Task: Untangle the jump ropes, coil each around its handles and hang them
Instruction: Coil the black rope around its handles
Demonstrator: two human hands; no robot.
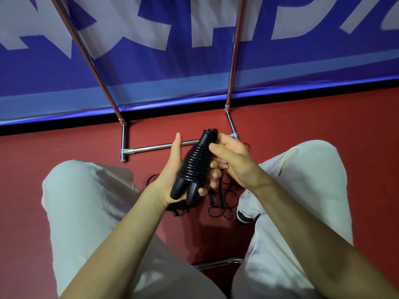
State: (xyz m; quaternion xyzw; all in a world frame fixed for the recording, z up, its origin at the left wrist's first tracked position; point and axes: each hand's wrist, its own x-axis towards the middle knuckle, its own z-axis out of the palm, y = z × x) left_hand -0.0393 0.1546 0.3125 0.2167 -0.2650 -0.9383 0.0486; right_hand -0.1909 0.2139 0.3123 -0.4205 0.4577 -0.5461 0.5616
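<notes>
**Coiled rope in hand, rack straight ahead**

I see the black jump rope, wound in tight turns round its two plastic handles [195, 167], held between both hands above the red floor [302, 117]. Its long axis runs diagonally: butt ends of the handles low and towards me, cord end up and away, pointing at the chrome tube rack [155, 146].

The left hand [172, 167] cradles the bundle from below and left, fingers curled round the coil, thumb straight up. The right hand [232, 157] sits at the upper right of the bundle; its fingers curl in near the cord end, and I judge it pinches the last of the cord, though the contact is hidden.

A second tangle of thin black rope [222, 199] lies on the floor below the hands, between the knees.

Next move, as I read it: forward and up to the rack. Both hands are about equally near; the left carries the weight.
</notes>
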